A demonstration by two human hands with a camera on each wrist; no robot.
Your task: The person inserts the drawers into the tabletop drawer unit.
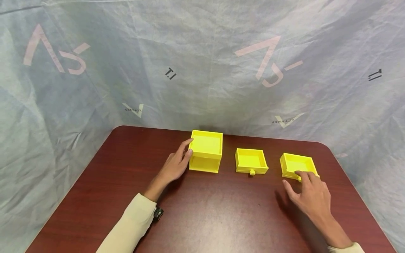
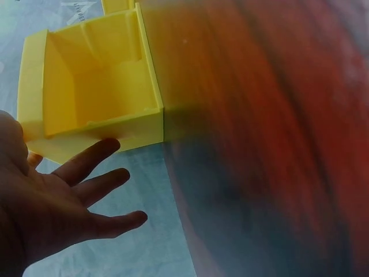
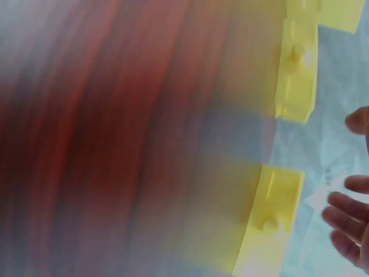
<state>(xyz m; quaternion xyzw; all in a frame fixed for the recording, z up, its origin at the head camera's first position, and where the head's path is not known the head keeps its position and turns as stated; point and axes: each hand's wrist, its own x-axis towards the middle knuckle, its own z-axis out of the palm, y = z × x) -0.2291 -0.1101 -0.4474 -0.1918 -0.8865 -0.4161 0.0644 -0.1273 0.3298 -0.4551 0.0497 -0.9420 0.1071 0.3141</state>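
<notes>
A yellow box-shaped cabinet [image 1: 207, 154] with a raised rim on top and a hollow front stands near the table's back edge. At its left side is my left hand [image 1: 175, 165], thumb and forefinger against the wall. In the left wrist view, the cabinet [image 2: 109, 92] shows its hollow inside, and the other fingers of the left hand [image 2: 63, 196] are spread beside it. My right hand [image 1: 313, 193] hovers at the front of the right yellow drawer [image 1: 295, 162], fingers loosely bent and partly covering its knob. In the right wrist view, the right hand [image 3: 353, 213] appears apart from the drawer's knobbed front [image 3: 271, 213].
Between the cabinet and the right drawer sits another yellow drawer [image 1: 251, 160], its round knob facing me. All stand on a dark red-brown wooden table [image 1: 221, 211]. A grey printed cloth [image 1: 202, 70] hangs behind the table and along its sides.
</notes>
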